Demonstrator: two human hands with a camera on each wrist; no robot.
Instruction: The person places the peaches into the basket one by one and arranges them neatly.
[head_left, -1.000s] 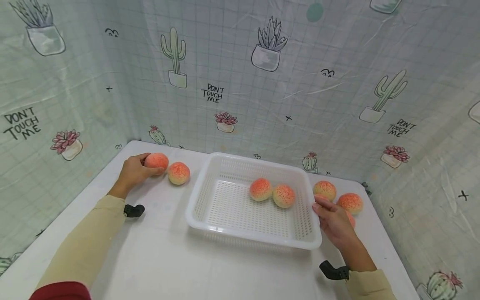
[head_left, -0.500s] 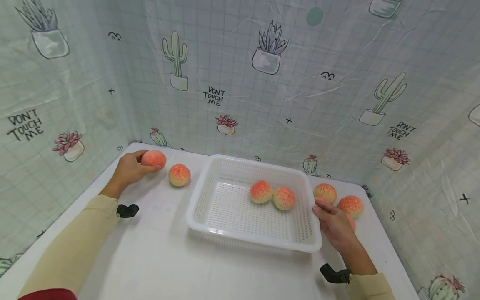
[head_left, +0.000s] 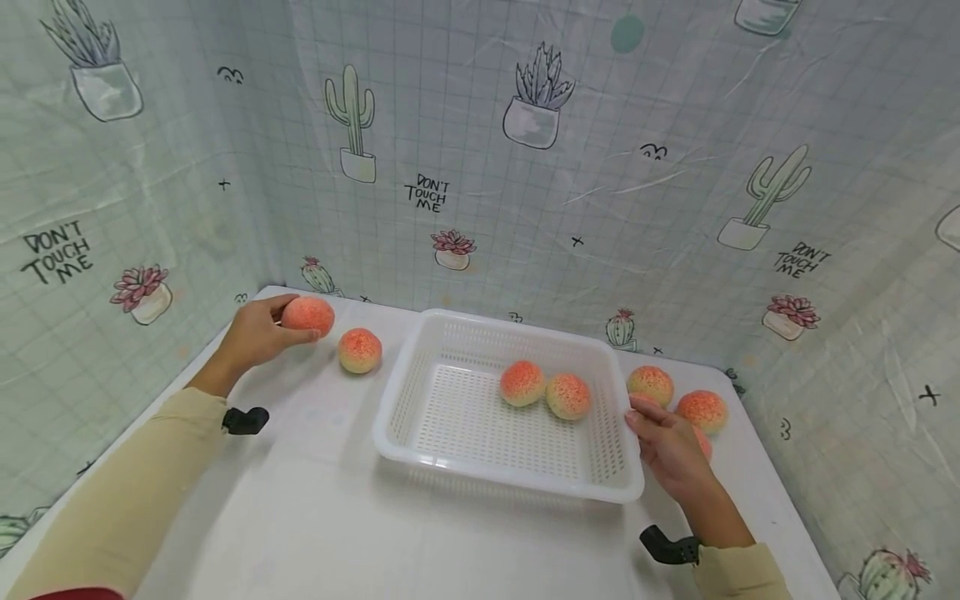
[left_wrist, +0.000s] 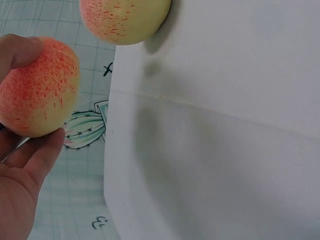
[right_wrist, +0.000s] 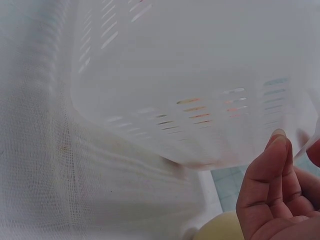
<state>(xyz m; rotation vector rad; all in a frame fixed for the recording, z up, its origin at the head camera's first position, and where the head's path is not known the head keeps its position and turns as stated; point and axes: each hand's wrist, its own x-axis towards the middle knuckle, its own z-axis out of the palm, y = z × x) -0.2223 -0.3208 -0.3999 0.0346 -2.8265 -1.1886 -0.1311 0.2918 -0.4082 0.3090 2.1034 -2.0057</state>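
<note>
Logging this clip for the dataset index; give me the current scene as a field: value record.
left_hand: left hand holds a peach
nearest_to_left: loose peach on the white table
right_hand: right hand grips the right rim of the basket
container: white perforated basket, between the hands
basket_contents: two peaches, in its right half
right_of_basket: at least three more peaches, one partly hidden by the right hand
backdrop: cactus-print sheet
</note>
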